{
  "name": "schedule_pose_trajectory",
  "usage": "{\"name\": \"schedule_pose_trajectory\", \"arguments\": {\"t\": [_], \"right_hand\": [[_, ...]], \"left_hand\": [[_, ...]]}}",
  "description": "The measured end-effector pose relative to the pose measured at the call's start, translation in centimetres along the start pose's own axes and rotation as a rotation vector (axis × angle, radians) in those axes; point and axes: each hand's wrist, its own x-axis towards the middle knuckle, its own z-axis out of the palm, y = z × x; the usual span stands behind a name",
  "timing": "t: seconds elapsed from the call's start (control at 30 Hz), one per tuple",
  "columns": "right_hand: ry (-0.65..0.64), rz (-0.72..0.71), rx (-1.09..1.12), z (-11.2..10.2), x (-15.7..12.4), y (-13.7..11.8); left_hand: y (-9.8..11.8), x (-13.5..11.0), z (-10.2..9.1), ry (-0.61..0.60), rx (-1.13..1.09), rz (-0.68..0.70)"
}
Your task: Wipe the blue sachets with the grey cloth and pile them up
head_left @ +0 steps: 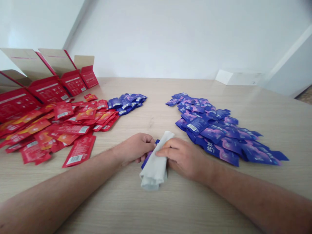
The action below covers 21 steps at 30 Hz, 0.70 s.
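Near the middle of the table, my right hand (185,157) is closed around a folded white cloth (156,165), which looks like thin, layered fabric. Its lower end hangs loose in folds toward me. Just left of it, my left hand (140,148) pinches a purple-blue sachet (145,161) that lies against the cloth's left side. Most of this sachet is hidden behind the cloth and fingers. To the right of my right hand spreads a pile of purple sachets (219,133), several with pink patterns.
Red and orange sachets (80,120) lie heaped at the left, beside a smaller pile of blue sachets (126,103). Open red cardboard boxes (48,89) line the back left. A white box (239,78) stands by the wall at the back right of the wooden table (151,214).
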Motion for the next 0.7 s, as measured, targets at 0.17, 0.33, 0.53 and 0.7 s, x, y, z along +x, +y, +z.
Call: {"name": "schedule_pose_trajectory", "arguments": {"t": [0.17, 0.33, 0.53, 0.7], "right_hand": [[0.017, 0.032, 0.015, -0.1, 0.1, 0.1], [-0.040, -0.045, 0.024, 0.0, 0.2, -0.5], [0.012, 0.036, 0.030, 0.1, 0.0, -0.1], [-0.043, -0.066, 0.029, 0.2, 0.0, -0.5]], "left_hand": [[-0.2, 0.1, -0.1, 0.007, 0.016, 0.015], [-0.3, 0.2, -0.2, -0.005, 0.012, 0.024], [-0.2, 0.0, -0.1, -0.010, 0.020, 0.020], [-0.1, 0.0, -0.1, -0.005, 0.023, 0.020]]}}
